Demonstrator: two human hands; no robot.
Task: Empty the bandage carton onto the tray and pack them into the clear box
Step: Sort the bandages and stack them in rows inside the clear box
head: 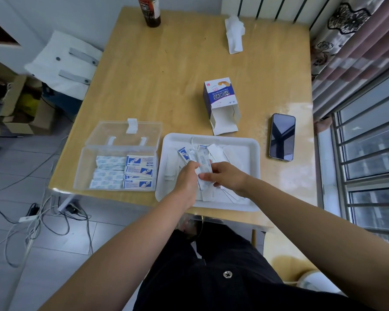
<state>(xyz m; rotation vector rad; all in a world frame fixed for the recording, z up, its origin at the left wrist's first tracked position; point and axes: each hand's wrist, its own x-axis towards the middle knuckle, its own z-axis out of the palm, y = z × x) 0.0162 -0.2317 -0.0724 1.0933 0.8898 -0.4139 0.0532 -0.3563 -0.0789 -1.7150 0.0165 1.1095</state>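
A white tray (252,151) at the table's near edge holds several loose wrapped bandages (213,151). Over its middle, my left hand (186,178) and my right hand (227,176) together grip a small stack of bandages (204,169). Left of the tray stands the clear box (83,167) with its lid open backward and rows of bandages (124,173) packed inside. The bandage carton (220,97) lies behind the tray, its open flap end toward me.
A phone (282,136) lies face up right of the tray. A crumpled tissue (234,33) and a dark bottle (152,12) sit at the table's far end. Cables and a power strip (32,217) lie on the floor to the left.
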